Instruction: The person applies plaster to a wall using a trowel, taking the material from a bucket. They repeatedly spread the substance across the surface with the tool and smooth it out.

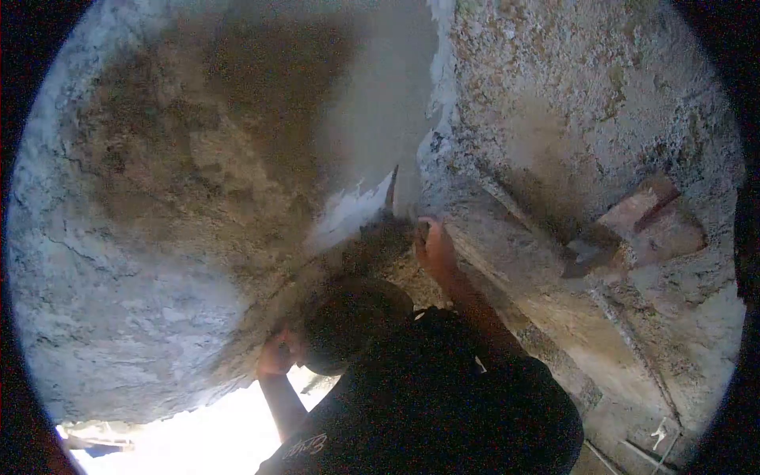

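At the lower left, my left hand is closed at the side of a dark round container. The container sits close to my dark shirt, and its inside is too dark to read. Higher up, my right hand has curled fingers around the end of a dark, narrow-tipped tool. The tool's tip points up along the rough wall. Smooth grey wet-looking plaster spreads above it, with a paler patch just left of the tip.
A rough wall rises at the right. On that side are a reddish-brown block and a long thin rod. Thin sticks lie at the bottom right. Bright light fills the bottom left.
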The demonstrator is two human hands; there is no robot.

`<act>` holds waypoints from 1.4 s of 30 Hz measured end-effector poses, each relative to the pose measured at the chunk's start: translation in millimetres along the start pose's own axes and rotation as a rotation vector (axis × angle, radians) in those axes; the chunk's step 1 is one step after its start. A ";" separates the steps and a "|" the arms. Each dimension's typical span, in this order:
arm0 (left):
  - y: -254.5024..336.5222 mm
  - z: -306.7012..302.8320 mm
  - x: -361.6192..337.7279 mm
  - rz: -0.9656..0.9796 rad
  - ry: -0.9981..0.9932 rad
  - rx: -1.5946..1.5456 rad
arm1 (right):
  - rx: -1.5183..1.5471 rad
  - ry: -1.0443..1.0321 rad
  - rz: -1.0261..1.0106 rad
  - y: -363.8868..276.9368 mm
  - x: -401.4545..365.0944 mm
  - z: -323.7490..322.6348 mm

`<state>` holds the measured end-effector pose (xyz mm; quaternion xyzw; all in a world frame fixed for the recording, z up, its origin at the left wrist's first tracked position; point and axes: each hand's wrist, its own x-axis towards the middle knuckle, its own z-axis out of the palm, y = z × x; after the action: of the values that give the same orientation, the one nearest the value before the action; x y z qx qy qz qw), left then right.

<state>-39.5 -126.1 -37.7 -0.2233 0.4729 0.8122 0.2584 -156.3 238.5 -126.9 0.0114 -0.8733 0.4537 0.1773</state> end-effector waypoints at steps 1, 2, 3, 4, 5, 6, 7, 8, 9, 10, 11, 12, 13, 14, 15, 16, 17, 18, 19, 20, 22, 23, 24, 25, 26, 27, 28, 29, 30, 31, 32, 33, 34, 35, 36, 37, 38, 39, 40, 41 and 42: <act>-1.3 -2.6 -0.2 0.000 0.118 -0.007 | -0.002 0.001 -0.010 15.1 -10.3 7.9; -2.6 -5.3 -0.5 0.000 0.236 -0.014 | -0.229 0.161 -0.158 43.6 -23.9 26.5; -2.7 -17.0 4.1 -0.056 0.004 -0.010 | -0.339 0.237 -0.243 47.8 -29.6 28.7; -4.2 -31.3 8.4 -0.112 -0.227 -0.003 | -0.454 0.325 -0.320 43.7 -32.7 26.6; -10.9 -55.0 14.7 -0.101 -0.229 -0.008 | -0.195 0.256 -0.136 40.9 -37.5 20.8; -20.4 -83.9 24.4 -0.204 -0.255 -0.161 | -0.065 0.213 -0.053 45.6 -39.1 21.6; -25.0 -97.7 29.8 -0.306 -0.280 -0.313 | 0.061 0.182 0.035 50.8 -40.8 22.7; -22.0 -84.9 27.5 -0.299 -0.283 -0.316 | 0.049 0.237 -0.020 84.1 -45.4 38.7; -15.3 -58.7 20.5 -0.275 -0.204 -0.323 | 0.046 0.263 -0.048 80.8 -42.4 36.2; -9.5 -39.5 13.8 -0.253 -0.124 -0.329 | 0.042 0.290 -0.075 77.5 -39.4 33.7; -6.1 -30.8 8.9 -0.253 -0.122 -0.329 | -0.013 0.303 -0.137 24.7 -21.9 0.7; -3.3 -23.5 6.1 -0.175 -0.137 -0.117 | -0.072 0.320 -0.196 -8.3 -7.2 -17.4; -1.7 -19.2 6.2 -0.098 -0.157 0.096 | -0.080 0.326 -0.191 -14.5 2.2 -17.5; -2.6 -18.3 6.8 -0.106 -0.169 0.100 | 0.037 0.218 -0.013 -18.4 9.8 -18.6; -5.1 -19.2 6.1 -0.115 -0.136 -0.012 | 0.156 0.110 0.165 -20.2 13.2 -20.0; -7.5 -20.9 6.2 -0.122 -0.101 -0.125 | 0.147 0.117 0.168 -17.2 14.5 -17.7; -9.6 -24.8 8.6 -0.124 -0.108 -0.126 | 0.005 0.187 -0.030 -11.0 16.2 -11.5; -11.6 -31.2 13.2 -0.081 -0.275 -0.115 | -0.135 0.252 -0.233 -7.7 18.7 -7.7; -13.0 -36.9 16.3 -0.033 -0.439 -0.105 | -0.114 0.180 -0.181 6.7 12.2 1.8; -14.4 -41.5 16.8 -0.024 -0.440 -0.112 | -0.096 0.110 -0.126 20.3 5.7 11.0; -17.9 -46.8 18.8 -0.081 -0.115 -0.108 | 0.148 0.168 -0.116 82.5 -14.3 50.5; -17.5 -42.3 17.7 -0.071 -0.117 -0.121 | 0.228 0.184 -0.118 92.4 -23.8 55.2; -14.2 -32.8 14.0 -0.078 -0.137 -0.120 | -0.030 0.144 -0.112 80.9 -35.9 43.1; -10.9 -23.7 10.8 -0.085 -0.158 -0.119 | -0.163 0.120 -0.114 84.3 -45.2 42.5; -7.6 -15.3 8.1 -0.078 -0.159 -0.134 | -0.295 0.097 -0.120 87.8 -54.5 41.9; -4.3 -7.6 4.8 -0.044 -0.118 -0.050 | 0.303 0.031 0.246 118.4 -63.2 60.2; -4.2 -4.9 2.2 -0.012 -0.073 0.035 | 0.611 -0.036 0.418 122.9 -64.1 60.9; -9.8 -14.0 5.9 -0.010 -0.067 0.027 | 0.898 -0.055 0.619 126.8 -64.8 61.3; -16.9 -30.4 13.7 -0.122 -0.139 -0.169 | 0.631 0.044 0.461 107.0 -61.7 46.6; -19.1 -40.1 17.4 -0.229 -0.215 -0.363 | 0.505 0.088 0.372 82.7 -52.7 32.6; -14.8 -37.1 14.2 -0.222 -0.213 -0.363 | 0.372 0.139 0.291 57.0 -43.3 18.0; -9.1 -29.6 9.7 -0.163 -0.217 -0.172 | 0.169 0.166 0.199 32.4 -33.2 4.0; -6.0 -24.6 6.8 -0.102 -0.218 0.018 | -0.032 0.193 0.104 11.8 -23.2 -5.9; -7.2 -24.9 7.6 -0.094 -0.216 0.019 | -0.027 0.193 0.097 -5.6 -12.5 -12.4; -9.2 -25.2 9.6 -0.063 -0.154 -0.054 | 0.020 0.198 0.112 -20.7 -3.1 -17.7; -11.6 -24.6 9.7 -0.038 -0.094 -0.124 | 0.065 0.206 0.133 -28.4 -0.2 -19.4; -13.3 -22.1 9.1 -0.036 -0.103 -0.114 | 0.066 0.220 0.132 -27.2 1.2 -16.4; -12.0 -15.8 6.1 0.036 -0.065 0.041 | 0.024 0.252 0.058 -23.6 4.1 -11.2; -9.7 -14.6 5.1 0.114 -0.030 0.198 | -0.017 0.288 -0.017 -26.1 9.6 -8.0; -18.7 -47.4 19.4 -0.127 -0.096 -0.046 | -0.013 0.313 -0.021 -31.1 11.6 -4.4; -20.3 -47.9 17.5 -0.117 -0.111 -0.033 | 0.114 0.217 0.135 -41.6 12.2 -4.0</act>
<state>-34.4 -156.2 -83.2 -0.2093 0.4307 0.8146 0.3274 -159.1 218.9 -88.1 -0.0862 -0.8206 0.5119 0.2388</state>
